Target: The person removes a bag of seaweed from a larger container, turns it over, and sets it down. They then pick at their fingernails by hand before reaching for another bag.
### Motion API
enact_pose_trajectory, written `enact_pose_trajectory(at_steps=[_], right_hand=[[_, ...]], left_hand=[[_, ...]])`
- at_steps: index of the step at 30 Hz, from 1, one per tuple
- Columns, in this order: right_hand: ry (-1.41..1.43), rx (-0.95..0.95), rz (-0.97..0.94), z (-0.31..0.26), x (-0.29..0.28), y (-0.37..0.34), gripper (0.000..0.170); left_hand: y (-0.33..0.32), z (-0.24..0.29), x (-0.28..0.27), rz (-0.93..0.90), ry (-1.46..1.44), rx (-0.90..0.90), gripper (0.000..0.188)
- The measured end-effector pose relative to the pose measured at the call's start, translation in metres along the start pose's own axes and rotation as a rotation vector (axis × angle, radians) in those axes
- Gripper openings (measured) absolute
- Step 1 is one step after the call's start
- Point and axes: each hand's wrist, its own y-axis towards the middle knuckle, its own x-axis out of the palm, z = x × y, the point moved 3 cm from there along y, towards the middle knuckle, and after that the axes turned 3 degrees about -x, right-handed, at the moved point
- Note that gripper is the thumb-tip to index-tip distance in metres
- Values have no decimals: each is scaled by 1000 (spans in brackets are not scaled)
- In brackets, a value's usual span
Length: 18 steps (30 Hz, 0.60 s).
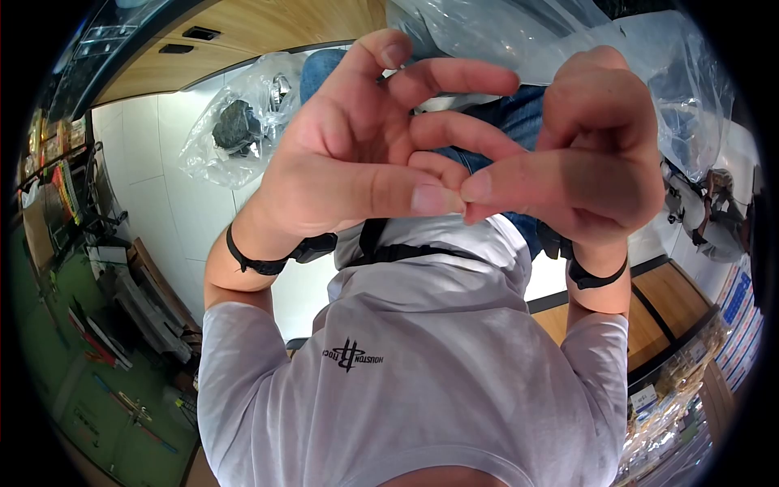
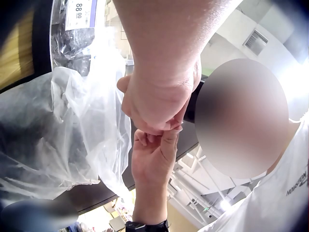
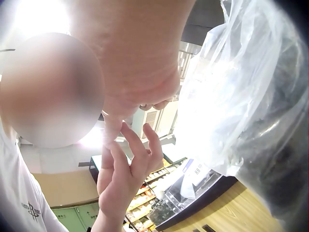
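Note:
My left hand (image 1: 341, 154) and right hand (image 1: 600, 154) meet at the fingertips in front of my body in the head view. The left fingers fan out in loose bends, its thumb stretched toward the right thumb. On the right hand the fingers curl inward, while thumb and a fingertip come together beside the left thumb tip. I cannot tell whether anything thin lies between them. A large clear plastic bag (image 1: 519, 32) lies beyond the hands. The left wrist view shows the plastic bag (image 2: 91, 130) beside the hands; the right wrist view shows bag plastic (image 3: 241, 87) too.
Another clear bag (image 1: 235, 130) with a dark item lies on the white tiled floor (image 1: 150, 146). A wooden counter (image 1: 260, 32) stands ahead. In the left wrist view, a price label (image 2: 82, 13) sits above dark packaged goods. Shelves with goods (image 3: 145, 203) show behind.

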Motion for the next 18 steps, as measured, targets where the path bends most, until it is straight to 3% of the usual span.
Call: enact_pose_trajectory(at_steps=[18], right_hand=[[36, 16, -14, 0, -1, 0, 22]], left_hand=[[1, 1, 2, 70, 70, -31, 91]])
